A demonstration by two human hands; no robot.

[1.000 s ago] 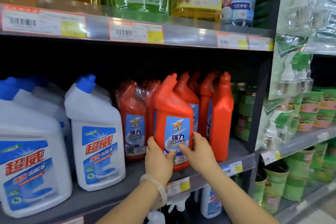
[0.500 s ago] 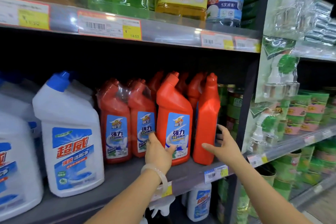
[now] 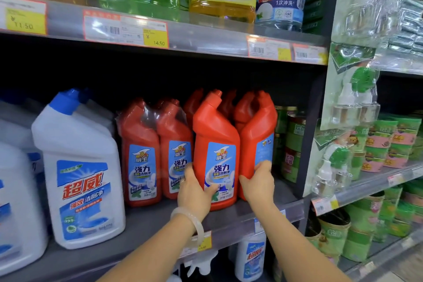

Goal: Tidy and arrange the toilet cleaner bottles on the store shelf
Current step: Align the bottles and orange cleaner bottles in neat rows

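Left hand (image 3: 194,192) gripping front red toilet cleaner bottle (image 3: 216,151) upright on grey shelf (image 3: 142,224), right hand (image 3: 257,184) clasping adjacent rightmost red bottle (image 3: 257,135), label turned partly away, rear bottles largely hidden, white bottles (image 3: 77,167) cropped at left.

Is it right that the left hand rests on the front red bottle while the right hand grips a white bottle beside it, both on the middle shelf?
Not quite. In the head view the right hand grips a red bottle, not a white one. The left hand does rest on the front red bottle, both on the middle shelf.
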